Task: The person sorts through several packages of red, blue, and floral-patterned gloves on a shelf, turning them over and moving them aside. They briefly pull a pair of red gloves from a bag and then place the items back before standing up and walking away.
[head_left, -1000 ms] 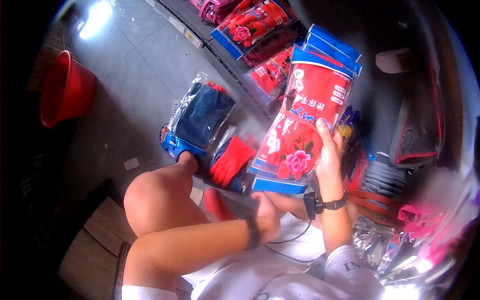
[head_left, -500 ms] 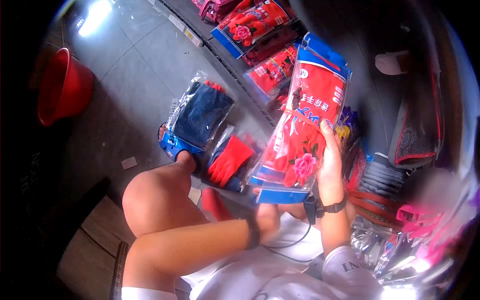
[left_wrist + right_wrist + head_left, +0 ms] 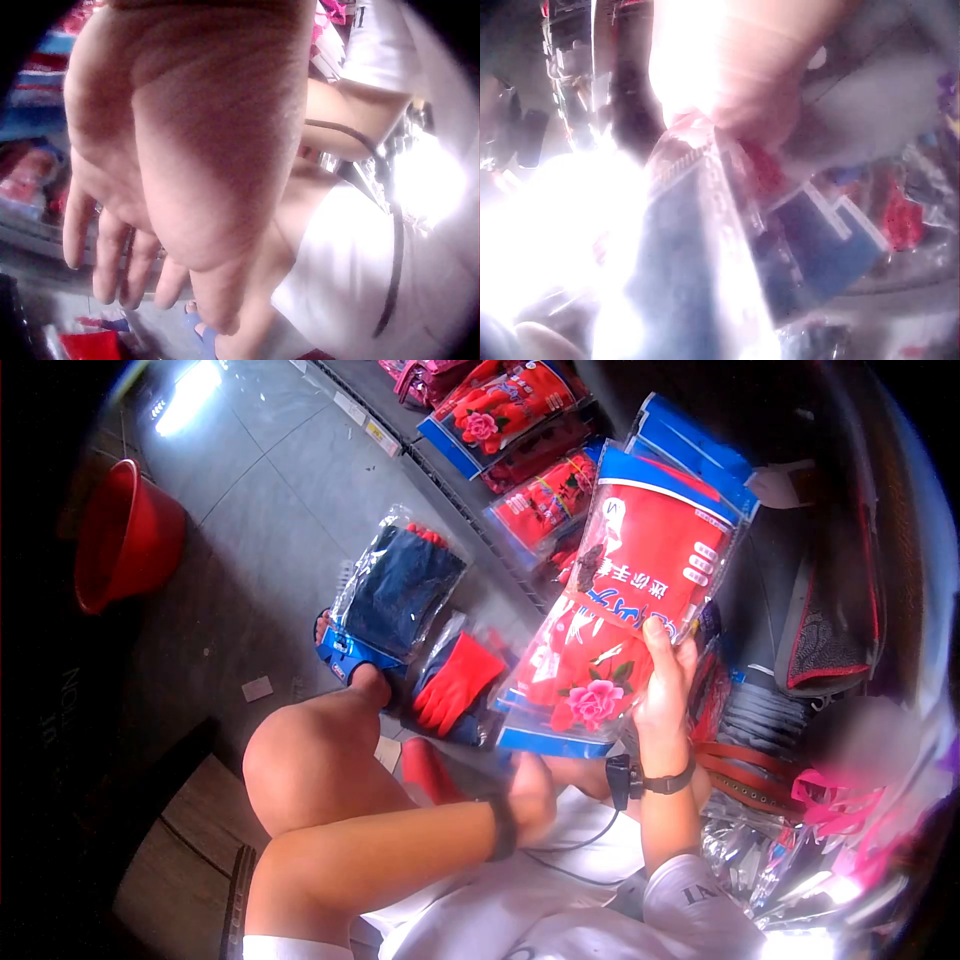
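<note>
In the head view my right hand (image 3: pixel 668 678) grips several flat plastic packs of red rubber gloves (image 3: pixel 645 545) with blue end strips and a pink rose print. The thumb lies on the front of the top pack and the stack is fanned out at its upper end. The right wrist view is glaring, with the hand (image 3: pixel 742 90) above the packs' blue ends (image 3: pixel 679 255). Just below the stack's lower end is my left hand (image 3: pixel 532 795), slightly blurred. Its palm and loosely extended fingers show in the left wrist view, holding nothing.
A dark blue glove pack (image 3: pixel 405 585) and another pack with a red glove (image 3: pixel 460 680) lie on the floor by a blue sandal (image 3: pixel 350 655). More rose-print packs (image 3: pixel 510 405) lie on the shelf edge. A red bucket (image 3: pixel 135 540) stands at left; belts (image 3: pixel 750 775) at right.
The packs in my right hand dipped and tilted toward me, then came back up, their upper ends fanning to the right. My left hand stays just below them.
</note>
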### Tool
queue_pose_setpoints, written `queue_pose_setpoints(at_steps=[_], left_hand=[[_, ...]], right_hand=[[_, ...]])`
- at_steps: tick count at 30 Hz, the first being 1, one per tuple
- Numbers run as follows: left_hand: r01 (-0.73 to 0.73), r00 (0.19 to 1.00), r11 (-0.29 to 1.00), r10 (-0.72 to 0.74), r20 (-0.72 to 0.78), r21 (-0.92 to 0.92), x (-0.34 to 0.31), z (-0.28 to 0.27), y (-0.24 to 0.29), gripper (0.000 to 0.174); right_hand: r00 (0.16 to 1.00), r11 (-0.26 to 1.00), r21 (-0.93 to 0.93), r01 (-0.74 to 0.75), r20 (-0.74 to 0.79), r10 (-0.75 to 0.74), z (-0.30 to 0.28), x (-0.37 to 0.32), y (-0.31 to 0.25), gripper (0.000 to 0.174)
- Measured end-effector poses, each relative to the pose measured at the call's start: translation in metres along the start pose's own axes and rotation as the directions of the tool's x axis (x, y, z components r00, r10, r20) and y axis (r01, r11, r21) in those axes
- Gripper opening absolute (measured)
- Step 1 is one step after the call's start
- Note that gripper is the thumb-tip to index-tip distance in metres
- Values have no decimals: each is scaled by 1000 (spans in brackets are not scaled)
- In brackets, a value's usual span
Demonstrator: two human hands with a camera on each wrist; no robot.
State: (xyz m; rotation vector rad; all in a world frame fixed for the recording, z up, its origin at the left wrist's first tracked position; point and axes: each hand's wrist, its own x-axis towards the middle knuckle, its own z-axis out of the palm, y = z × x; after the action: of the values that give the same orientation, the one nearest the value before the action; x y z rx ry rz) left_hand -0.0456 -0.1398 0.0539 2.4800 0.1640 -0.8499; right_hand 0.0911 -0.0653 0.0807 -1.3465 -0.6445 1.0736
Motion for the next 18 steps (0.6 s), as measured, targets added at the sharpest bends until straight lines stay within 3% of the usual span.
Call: queue_pose_setpoints(at_steps=[5, 15, 18], left_hand=[[-24, 985, 986, -4, 171, 162, 0, 6, -1, 41], [52, 984, 974, -88, 156, 218, 28, 34, 15, 54], [93, 985, 981, -116, 130, 169, 77, 71, 31, 54]], right_hand=[[991, 982, -139, 130, -12, -133, -5, 0, 3, 43], [992, 986, -137, 92, -69, -102, -1, 12, 9, 42], [994, 992, -113, 63, -76, -72, 10, 31, 16, 37]])
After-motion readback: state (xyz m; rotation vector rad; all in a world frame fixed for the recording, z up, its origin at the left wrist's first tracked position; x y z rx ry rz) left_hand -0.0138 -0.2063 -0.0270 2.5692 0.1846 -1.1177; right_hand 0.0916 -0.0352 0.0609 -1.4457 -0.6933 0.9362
